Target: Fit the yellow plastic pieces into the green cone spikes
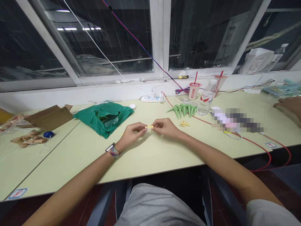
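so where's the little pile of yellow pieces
In the head view, the pile of yellow pieces lies on the table right of centre, just nearer than the green cone-shaped pieces and to the right of the right hand.

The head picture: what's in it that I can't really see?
Yellow piece, head view: fingers of the left hand and right hand cover parts of it.
Green bag, head view: its plastic covers most of what's inside.
Yellow pile, head view: pieces too small to count.
Blurred patch, head view: pixels hide what lies there.
Another person's hand, head view: the right edge cuts it off.
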Tool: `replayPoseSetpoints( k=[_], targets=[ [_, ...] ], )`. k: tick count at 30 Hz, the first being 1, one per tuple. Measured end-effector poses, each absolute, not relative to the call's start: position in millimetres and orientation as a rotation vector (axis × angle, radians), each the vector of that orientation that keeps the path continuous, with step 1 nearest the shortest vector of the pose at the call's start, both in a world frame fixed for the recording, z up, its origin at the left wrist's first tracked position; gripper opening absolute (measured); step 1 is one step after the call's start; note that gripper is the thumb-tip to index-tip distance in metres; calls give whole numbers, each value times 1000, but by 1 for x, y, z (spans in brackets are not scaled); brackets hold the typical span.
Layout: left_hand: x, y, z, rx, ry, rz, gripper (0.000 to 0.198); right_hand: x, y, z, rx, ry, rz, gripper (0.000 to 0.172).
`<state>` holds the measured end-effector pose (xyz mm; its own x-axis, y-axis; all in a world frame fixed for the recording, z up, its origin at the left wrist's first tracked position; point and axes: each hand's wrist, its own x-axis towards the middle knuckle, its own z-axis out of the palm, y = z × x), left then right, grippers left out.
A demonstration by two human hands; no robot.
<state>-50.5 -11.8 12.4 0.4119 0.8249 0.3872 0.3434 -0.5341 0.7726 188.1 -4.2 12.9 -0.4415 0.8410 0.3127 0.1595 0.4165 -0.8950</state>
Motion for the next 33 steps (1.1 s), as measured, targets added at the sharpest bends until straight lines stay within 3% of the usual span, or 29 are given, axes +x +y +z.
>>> replayPoseSetpoints(
  k=[19, 23, 28, 33],
  targets=[
    [-53, -13, 23, 2142, 1048, 1126, 37, 191, -1, 12, -876, -1894, 1038, 19],
    [-68, -5, 22, 2164, 1108, 1176, 40, 207, 11, 17, -958, -2009, 705, 27],
    [-98, 14, 18, 2226, 1229, 1128, 38, 257, 31, 23, -1213, -2196, 250, 17],
    [-114, 28, 14, 2218, 1306, 1005, 37, 311, 46, 26, -1561, -2221, 229, 18]
  ],
)
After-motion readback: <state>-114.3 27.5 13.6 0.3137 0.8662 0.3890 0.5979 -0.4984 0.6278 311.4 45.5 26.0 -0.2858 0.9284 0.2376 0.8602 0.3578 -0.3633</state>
